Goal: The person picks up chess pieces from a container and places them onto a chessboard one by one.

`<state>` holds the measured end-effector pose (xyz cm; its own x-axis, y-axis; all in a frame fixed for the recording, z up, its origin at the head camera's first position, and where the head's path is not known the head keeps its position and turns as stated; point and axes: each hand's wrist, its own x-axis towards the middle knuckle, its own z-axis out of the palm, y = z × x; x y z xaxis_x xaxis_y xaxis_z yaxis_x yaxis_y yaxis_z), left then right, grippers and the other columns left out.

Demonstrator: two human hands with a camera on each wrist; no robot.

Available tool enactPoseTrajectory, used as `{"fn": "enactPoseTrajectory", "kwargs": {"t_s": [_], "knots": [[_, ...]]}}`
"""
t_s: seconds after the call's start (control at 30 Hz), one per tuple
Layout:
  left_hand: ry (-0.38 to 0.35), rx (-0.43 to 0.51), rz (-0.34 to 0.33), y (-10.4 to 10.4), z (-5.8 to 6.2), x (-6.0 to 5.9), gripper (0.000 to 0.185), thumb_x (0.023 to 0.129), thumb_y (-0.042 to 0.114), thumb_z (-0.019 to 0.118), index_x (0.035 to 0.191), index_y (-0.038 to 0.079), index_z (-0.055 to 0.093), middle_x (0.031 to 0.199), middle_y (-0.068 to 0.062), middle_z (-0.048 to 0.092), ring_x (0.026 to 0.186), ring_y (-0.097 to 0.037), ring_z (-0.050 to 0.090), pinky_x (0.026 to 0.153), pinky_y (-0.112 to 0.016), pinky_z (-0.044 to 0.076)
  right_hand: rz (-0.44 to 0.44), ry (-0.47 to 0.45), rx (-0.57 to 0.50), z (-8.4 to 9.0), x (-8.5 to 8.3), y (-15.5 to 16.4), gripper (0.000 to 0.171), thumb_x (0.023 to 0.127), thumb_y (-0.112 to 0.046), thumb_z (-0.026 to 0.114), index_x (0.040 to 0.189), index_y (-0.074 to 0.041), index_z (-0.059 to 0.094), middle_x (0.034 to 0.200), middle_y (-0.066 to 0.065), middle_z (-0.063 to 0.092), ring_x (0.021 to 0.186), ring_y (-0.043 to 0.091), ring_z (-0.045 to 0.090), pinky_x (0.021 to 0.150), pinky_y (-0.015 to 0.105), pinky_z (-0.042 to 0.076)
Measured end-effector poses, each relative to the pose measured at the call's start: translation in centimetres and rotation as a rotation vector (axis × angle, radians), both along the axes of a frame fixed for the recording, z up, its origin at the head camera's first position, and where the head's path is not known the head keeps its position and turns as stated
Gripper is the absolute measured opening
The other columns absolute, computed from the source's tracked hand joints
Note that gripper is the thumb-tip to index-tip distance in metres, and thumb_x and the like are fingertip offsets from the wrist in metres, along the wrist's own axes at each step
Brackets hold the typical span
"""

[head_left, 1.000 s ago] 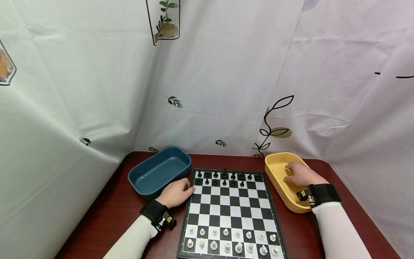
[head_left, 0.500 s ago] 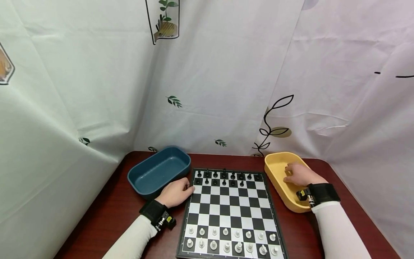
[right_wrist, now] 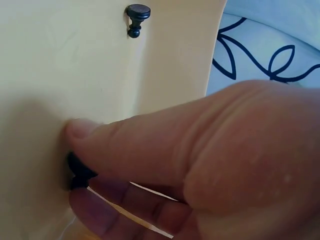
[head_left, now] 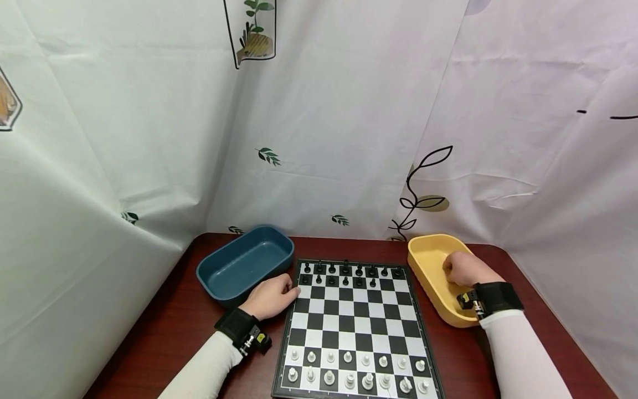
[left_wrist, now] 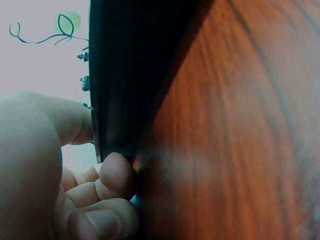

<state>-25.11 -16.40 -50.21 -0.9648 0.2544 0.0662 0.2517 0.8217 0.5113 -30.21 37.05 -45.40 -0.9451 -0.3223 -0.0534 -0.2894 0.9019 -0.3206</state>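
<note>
1. two hands are at work: the right hand [head_left: 461,269] is down inside the yellow tray [head_left: 430,277], its fingers [right_wrist: 100,145] pinching a small black chess piece [right_wrist: 79,173] against the tray floor.
2. a second black pawn [right_wrist: 136,18] lies loose farther along in the tray.
3. the left hand [head_left: 273,296] rests on the counter [head_left: 164,338], fingers [left_wrist: 116,172] curled round the edge of the chessboard [head_left: 355,321], beside the blue tray [head_left: 244,263].
4. the pinched piece looks light, hard and smooth, so it may slip; the narrow stem under its head seems the surest place to grip.
</note>
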Motion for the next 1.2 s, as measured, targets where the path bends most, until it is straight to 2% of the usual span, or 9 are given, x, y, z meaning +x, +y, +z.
{"fn": "enactPoseTrajectory", "kwargs": {"t_s": [0.17, 0.27, 0.53, 0.77, 0.93, 1.03, 1.2], "knots": [[0.005, -0.002, -0.005, 0.0, 0.1, 0.1, 0.032, 0.108, 0.043, 0.068, 0.084, 0.024, 0.06, 0.069, 0.007, 0.055, 0.06, -0.013, 0.052, 0.06, -0.035, 0.042, -0.041, -0.021, 0.019, 0.4, 0.1, -0.1, 0.021, 0.075, 0.011, 0.062, 0.085, -0.005, 0.072, 0.078, 0.007, 0.062, 0.072, 0.023, 0.056, 0.066, 0.036, 0.044], [0.004, -0.002, -0.011, 0.0, 0.1, 0.2, 0.031, 0.108, 0.043, 0.068, 0.084, 0.024, 0.06, 0.069, 0.008, 0.055, 0.06, -0.013, 0.052, 0.06, -0.035, 0.042, -0.054, -0.025, 0.025, 0.6, 0.2, -0.1, 0.024, 0.076, 0.011, 0.062, 0.092, -0.002, 0.075, 0.088, 0.011, 0.067, 0.078, 0.026, 0.06, 0.07, 0.037, 0.049], [-0.001, -0.002, -0.01, 0.0, 0.3, 0.3, 0.032, 0.108, 0.042, 0.068, 0.084, 0.024, 0.06, 0.069, 0.007, 0.055, 0.061, -0.013, 0.052, 0.061, -0.035, 0.042, -0.054, -0.026, 0.027, 0.6, 0.1, 0.0, 0.028, 0.077, 0.013, 0.059, 0.094, -0.001, 0.076, 0.091, 0.013, 0.068, 0.081, 0.028, 0.062, 0.074, 0.039, 0.051], [0.014, -0.005, -0.015, 0.1, 0.5, 0.4, 0.032, 0.108, 0.042, 0.068, 0.084, 0.023, 0.06, 0.069, 0.008, 0.055, 0.06, -0.013, 0.051, 0.059, -0.034, 0.041, -0.027, -0.042, 0.022, 0.6, 0.4, -0.1, 0.024, 0.077, 0.012, 0.059, 0.084, -0.005, 0.074, 0.081, 0.005, 0.065, 0.073, 0.021, 0.058, 0.066, 0.035, 0.048], [0.014, -0.003, -0.016, 0.1, 0.5, 0.4, 0.032, 0.108, 0.043, 0.068, 0.084, 0.023, 0.06, 0.069, 0.008, 0.055, 0.061, -0.012, 0.051, 0.06, -0.034, 0.041, -0.052, -0.022, 0.0, 0.8, 0.5, -0.2, 0.018, 0.085, 0.007, 0.061, 0.079, -0.008, 0.068, 0.07, -0.001, 0.056, 0.066, 0.018, 0.053, 0.063, 0.034, 0.043], [0.013, -0.007, -0.011, 0.0, 0.3, 0.3, 0.032, 0.108, 0.043, 0.068, 0.084, 0.024, 0.06, 0.069, 0.008, 0.055, 0.061, -0.012, 0.051, 0.06, -0.034, 0.041, -0.08, -0.007, -0.026, 1.0, 0.5, -0.2, 0.014, 0.091, 0.002, 0.065, 0.082, -0.008, 0.066, 0.069, 0.0, 0.053, 0.066, 0.019, 0.053, 0.063, 0.035, 0.042], [0.01, -0.008, -0.008, 0.0, 0.3, 0.2, 0.032, 0.108, 0.042, 0.069, 0.084, 0.024, 0.06, 0.069, 0.008, 0.055, 0.06, -0.012, 0.052, 0.06, -0.034, 0.041, -0.088, 0.059, -0.023, 1.6, 0.5, -0.5, 0.004, 0.094, 0.0, 0.072, 0.096, -0.003, 0.071, 0.085, 0.006, 0.065, 0.078, 0.026, 0.06, 0.072, 0.042, 0.05]]}}
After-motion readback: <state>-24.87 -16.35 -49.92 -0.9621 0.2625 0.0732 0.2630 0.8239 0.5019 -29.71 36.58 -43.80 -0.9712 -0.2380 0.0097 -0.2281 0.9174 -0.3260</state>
